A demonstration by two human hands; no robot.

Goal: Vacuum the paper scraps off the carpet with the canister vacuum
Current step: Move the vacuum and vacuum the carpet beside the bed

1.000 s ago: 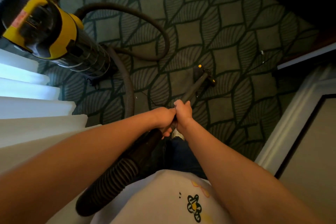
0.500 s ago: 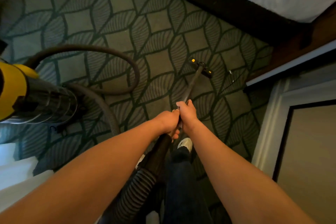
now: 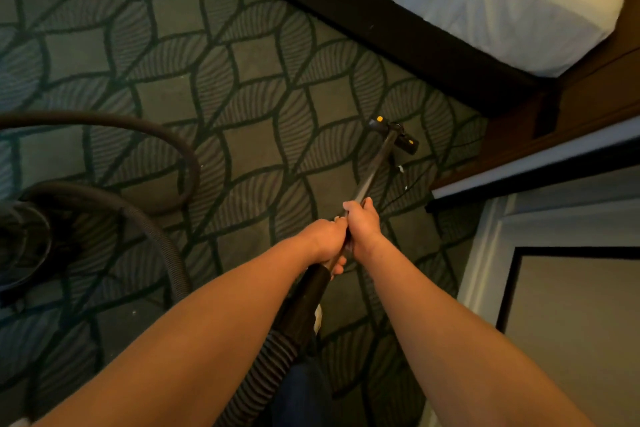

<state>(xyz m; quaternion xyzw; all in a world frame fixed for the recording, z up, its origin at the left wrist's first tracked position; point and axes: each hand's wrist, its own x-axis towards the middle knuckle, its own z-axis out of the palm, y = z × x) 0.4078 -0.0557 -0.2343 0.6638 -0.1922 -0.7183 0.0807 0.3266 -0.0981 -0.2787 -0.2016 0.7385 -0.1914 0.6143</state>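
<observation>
Clamping the wand (image 3: 373, 172), the left grip (image 3: 325, 240) and right grip (image 3: 362, 225) touch, the right one nearer the floor head (image 3: 393, 135). That head sits on the carpet (image 3: 242, 55) near the dark bed frame (image 3: 346, 3). A white paper scrap (image 3: 401, 169) lies just beside it, toward the wall trim (image 3: 519, 166). Open carpet spreads left to the looping hose (image 3: 114, 120).

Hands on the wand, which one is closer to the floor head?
The right hand, gripping the wand ahead of the left hand, which holds it back by the hose cuff.
</observation>
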